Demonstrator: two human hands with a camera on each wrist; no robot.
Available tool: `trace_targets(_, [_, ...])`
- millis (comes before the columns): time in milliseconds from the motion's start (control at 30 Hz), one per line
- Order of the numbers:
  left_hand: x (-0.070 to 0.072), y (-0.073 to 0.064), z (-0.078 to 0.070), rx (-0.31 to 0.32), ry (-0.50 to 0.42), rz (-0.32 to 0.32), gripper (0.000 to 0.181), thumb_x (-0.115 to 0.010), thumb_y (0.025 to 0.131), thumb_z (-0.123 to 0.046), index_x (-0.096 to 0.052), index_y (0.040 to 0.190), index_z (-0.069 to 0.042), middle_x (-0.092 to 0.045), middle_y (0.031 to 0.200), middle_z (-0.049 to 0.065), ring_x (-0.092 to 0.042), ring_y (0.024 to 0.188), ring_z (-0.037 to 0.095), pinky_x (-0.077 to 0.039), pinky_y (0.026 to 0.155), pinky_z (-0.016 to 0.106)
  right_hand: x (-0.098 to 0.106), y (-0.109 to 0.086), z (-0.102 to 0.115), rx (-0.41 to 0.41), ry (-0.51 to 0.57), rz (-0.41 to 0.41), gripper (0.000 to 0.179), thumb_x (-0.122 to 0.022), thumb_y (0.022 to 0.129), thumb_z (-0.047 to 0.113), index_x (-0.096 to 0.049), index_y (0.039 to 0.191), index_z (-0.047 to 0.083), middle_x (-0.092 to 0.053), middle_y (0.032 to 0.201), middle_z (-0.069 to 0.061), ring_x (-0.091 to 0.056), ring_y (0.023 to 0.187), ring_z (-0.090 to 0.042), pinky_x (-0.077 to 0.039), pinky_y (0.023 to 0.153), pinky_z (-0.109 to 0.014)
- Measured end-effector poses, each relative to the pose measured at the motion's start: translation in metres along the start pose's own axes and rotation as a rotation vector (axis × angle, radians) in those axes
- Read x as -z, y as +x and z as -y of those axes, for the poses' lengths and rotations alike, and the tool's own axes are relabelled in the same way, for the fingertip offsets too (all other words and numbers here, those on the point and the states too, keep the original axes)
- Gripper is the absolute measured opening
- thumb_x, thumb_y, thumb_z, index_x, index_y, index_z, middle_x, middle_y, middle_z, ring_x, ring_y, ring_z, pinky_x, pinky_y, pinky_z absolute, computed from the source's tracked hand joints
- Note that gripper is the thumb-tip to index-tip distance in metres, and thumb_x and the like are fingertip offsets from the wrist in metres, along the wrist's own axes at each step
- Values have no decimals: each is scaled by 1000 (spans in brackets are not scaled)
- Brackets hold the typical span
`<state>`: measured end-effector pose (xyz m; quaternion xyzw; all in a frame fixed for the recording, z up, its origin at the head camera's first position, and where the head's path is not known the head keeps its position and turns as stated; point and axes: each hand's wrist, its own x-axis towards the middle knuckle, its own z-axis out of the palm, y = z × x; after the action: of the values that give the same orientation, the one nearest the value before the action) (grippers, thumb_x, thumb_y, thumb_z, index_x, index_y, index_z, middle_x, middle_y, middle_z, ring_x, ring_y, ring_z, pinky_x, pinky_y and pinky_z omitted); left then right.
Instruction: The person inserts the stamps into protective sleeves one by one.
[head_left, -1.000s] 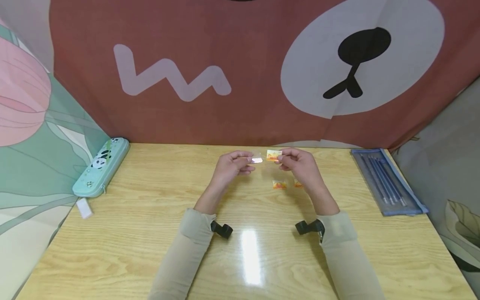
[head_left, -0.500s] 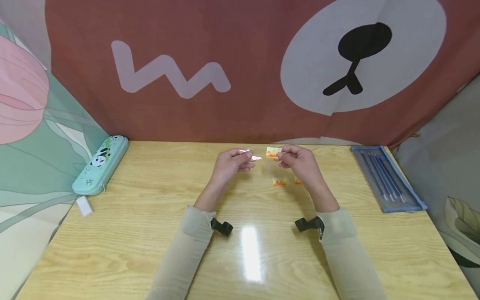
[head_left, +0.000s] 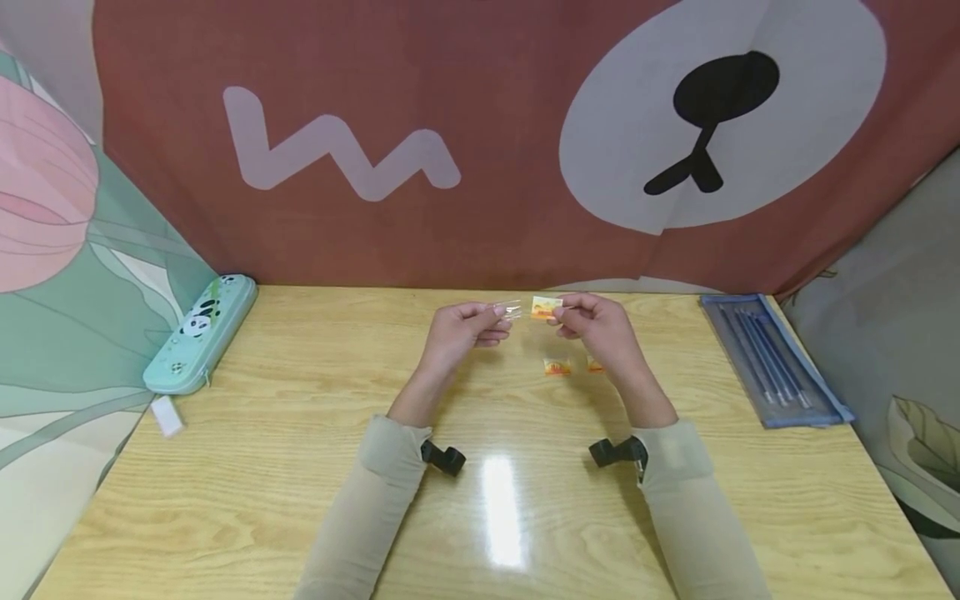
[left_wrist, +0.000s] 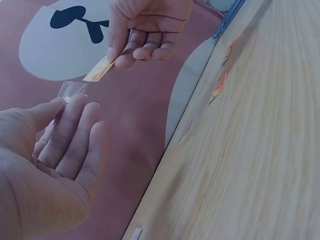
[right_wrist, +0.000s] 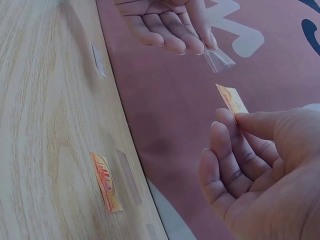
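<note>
My left hand (head_left: pixel 462 332) pinches a small clear plastic sleeve (left_wrist: pixel 72 90) between thumb and fingers. Facing it, my right hand (head_left: pixel 600 323) grips a small flat yellow-and-orange printed piece (head_left: pixel 546 307) by one end, between thumb and index finger. A short gap separates the sleeve and the printed piece, as the right wrist view confirms. Both are held above the table near its far edge. Below my right hand, a similar orange piece (head_left: pixel 557 367) lies on the table, and another orange piece (head_left: pixel 595 364) beside it is partly hidden by that hand.
The wooden table (head_left: pixel 247 483) meets a printed cloth wall at the back. A teal panda pencil case (head_left: pixel 202 335) lies at the left edge with a small white block (head_left: pixel 167 416) before it. On the right is a blue mesh pouch (head_left: pixel 772 358) with several pencil-like sticks.
The clear sleeve has turned in my left fingers, and its end now points toward the printed piece. My right hand has stayed almost in place, still gripping that piece.
</note>
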<state>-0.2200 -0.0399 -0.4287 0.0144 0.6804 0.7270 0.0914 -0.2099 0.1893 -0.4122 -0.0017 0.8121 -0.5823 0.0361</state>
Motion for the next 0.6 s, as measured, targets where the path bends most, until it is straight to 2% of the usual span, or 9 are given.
trace_targets(200, [-2, -1, 0, -8, -16, 12, 32, -71, 96, -18, -72, 117, 6, -79, 91, 13, -77, 75, 13, -65, 77, 37, -2, -1, 0, 17, 24, -16, 29, -66, 100, 20, -67, 120, -1, -77, 98, -9, -74, 82, -16, -63, 82, -27])
trace_targets(400, [-3, -1, 1, -11, -21, 6, 26, -72, 96, -18, -75, 112, 2, -79, 91, 12, -77, 75, 13, -65, 76, 36, -4, -2, 1, 12, 49, -30, 27, -65, 100, 19, -68, 120, 0, -76, 91, 1, -71, 79, -10, -63, 87, -36])
trace_targets(600, [-3, -2, 0, -14, -17, 10, 29, -73, 95, -20, -75, 112, 3, -79, 89, 12, -77, 76, 14, -65, 75, 35, -6, -3, 3, 13, 62, -30, 28, -65, 100, 19, -67, 120, -1, -78, 93, -2, -72, 79, -11, -63, 82, -28])
